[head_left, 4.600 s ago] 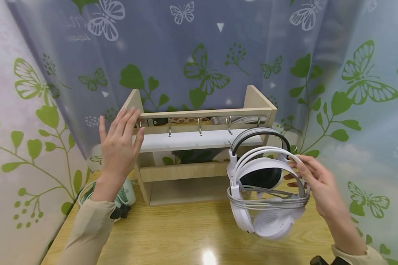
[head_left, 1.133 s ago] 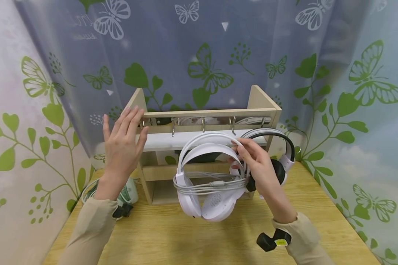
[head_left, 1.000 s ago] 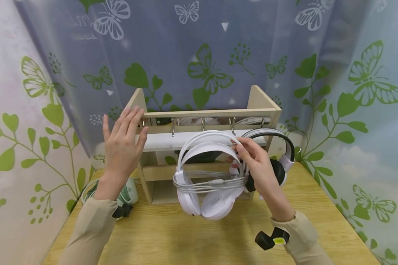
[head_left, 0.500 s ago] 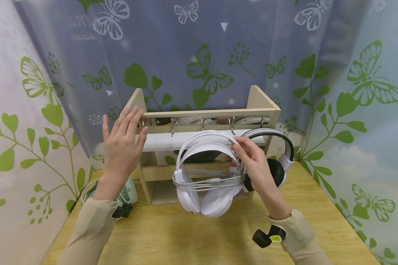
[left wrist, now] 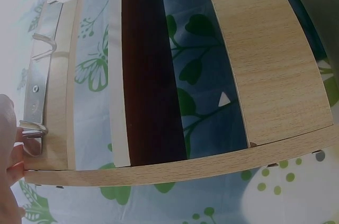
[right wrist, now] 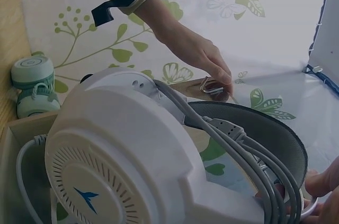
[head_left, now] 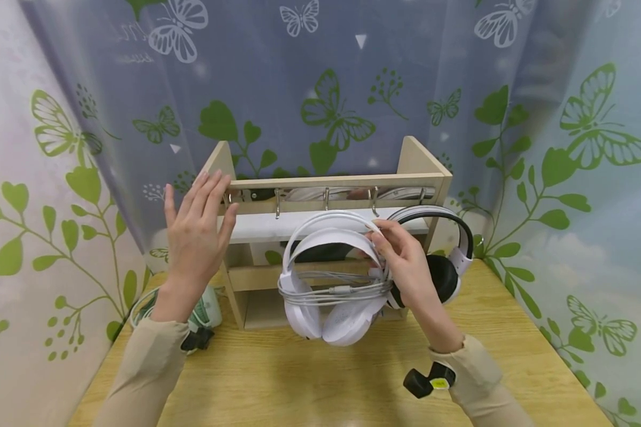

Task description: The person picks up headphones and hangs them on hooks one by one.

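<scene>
My right hand (head_left: 407,256) pinches the headband of a pair of white headphones (head_left: 299,302) near its right side. A thin grey cable is wound around both earcups, and the headphones hang upright in front of the wooden shelf (head_left: 294,276), below its row of metal hooks (head_left: 278,203). My left hand (head_left: 199,228) rests with extended fingers on the shelf's upper left corner. Behind my right hand, a second pair of headphones (head_left: 463,237), with a black inner band and pads, hangs at the shelf's right end, partly hidden.
A rounded green-and-white object (head_left: 208,308) with a loose cable stands on the wooden table (head_left: 278,385) left of the shelf. Patterned curtains (head_left: 278,89) enclose the back and both sides. The shelf has raised side panels (head_left: 421,157) at its top.
My right hand has carried the white headphones from the shelf's right end leftward to its middle, then slightly farther left in the last second. My left hand stays on the corner.
</scene>
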Demonstrator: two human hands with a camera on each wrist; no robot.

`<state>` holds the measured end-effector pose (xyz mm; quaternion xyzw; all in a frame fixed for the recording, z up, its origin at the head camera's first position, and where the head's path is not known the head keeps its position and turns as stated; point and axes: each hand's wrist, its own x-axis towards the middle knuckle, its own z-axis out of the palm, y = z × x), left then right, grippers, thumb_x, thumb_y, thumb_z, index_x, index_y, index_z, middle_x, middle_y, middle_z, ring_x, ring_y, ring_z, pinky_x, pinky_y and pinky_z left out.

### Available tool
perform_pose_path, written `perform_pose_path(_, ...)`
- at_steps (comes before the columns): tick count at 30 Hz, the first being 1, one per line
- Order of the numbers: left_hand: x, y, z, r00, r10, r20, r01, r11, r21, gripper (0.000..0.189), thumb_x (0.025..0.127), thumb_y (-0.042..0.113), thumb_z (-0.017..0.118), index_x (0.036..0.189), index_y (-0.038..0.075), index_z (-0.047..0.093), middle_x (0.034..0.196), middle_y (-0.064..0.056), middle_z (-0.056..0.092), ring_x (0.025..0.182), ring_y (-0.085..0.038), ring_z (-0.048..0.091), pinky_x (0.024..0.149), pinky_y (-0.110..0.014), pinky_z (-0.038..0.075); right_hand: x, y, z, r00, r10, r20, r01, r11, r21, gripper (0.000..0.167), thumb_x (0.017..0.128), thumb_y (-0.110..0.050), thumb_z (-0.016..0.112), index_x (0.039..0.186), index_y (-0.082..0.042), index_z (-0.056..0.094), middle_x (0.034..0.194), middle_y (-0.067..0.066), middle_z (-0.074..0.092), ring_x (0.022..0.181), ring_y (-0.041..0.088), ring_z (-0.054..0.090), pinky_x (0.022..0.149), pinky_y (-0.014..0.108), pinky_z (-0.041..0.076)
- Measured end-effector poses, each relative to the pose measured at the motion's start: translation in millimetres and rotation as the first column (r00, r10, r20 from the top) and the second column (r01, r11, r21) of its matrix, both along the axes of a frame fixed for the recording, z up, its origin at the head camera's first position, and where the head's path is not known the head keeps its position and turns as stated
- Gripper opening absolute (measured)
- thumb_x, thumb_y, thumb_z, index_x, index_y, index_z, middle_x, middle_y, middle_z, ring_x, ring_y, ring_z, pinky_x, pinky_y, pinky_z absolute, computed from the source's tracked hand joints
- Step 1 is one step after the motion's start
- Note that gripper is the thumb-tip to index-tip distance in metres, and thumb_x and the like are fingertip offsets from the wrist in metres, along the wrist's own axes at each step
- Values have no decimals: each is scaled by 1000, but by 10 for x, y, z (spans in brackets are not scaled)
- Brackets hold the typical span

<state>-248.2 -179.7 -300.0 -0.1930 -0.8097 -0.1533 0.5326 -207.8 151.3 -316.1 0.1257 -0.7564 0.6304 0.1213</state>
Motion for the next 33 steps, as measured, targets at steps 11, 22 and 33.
perform_pose_path(11, -8, -8, 10, 1000, 3, 3, -3, 1000, 0, 52, 109, 44, 42, 144, 8, 56, 147, -11, 56, 141, -30, 47, 124, -58, 6, -3, -28, -20, 999, -30, -32, 31, 998, 53, 38, 107, -18, 54, 141, -2, 55, 129, 21, 66, 111, 19, 63, 84, 19, 48)
perform_pose_path(22, 0, -6, -5, 1000, 5, 2, -5, 1000, -3, 53, 109, 44, 41, 144, 8, 56, 147, -11, 57, 140, -31, 47, 123, -59, 7, 9, -47, -60, 996, -54, -64, 62, 989, 134, 40, 106, -24, 54, 142, -5, 54, 129, 15, 68, 114, 26, 65, 85, 22, 47)
perform_pose_path(33, 4, -2, 0, 1000, 3, 3, -2, 1000, -10, 52, 109, 43, 42, 144, 8, 56, 147, -11, 56, 141, -31, 47, 123, -59, 7, -1, -109, -88, 990, -63, -130, 82, 986, 146, 35, 105, -23, 56, 137, -8, 59, 127, 13, 69, 115, 23, 67, 84, 16, 48)
